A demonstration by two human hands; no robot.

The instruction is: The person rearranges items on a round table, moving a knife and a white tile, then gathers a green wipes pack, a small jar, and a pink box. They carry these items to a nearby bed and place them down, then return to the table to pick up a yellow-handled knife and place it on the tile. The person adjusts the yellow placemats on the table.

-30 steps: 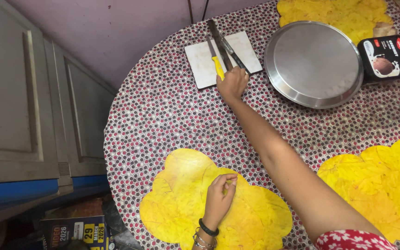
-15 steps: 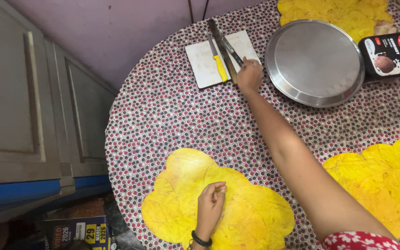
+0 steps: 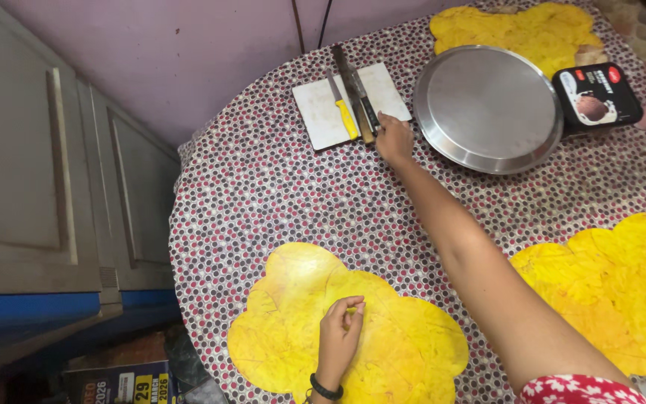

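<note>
While the left hand [image 3: 340,329] rests loosely curled on the near-edge yellow mat [image 3: 405,352], steadying her reach, the right hand [image 3: 394,138] touches the black-handled knife [image 3: 365,101] on the far-edge board [image 3: 319,112], grip unclear.

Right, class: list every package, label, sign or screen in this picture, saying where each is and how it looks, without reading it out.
Ice-cream tub: far right of the table, beside the steel plate; rectangular, black, with white, red and brown artwork.
Calendar: on the floor, bottom left; dark, with yellow and white panels.
No screens or signs.
</note>
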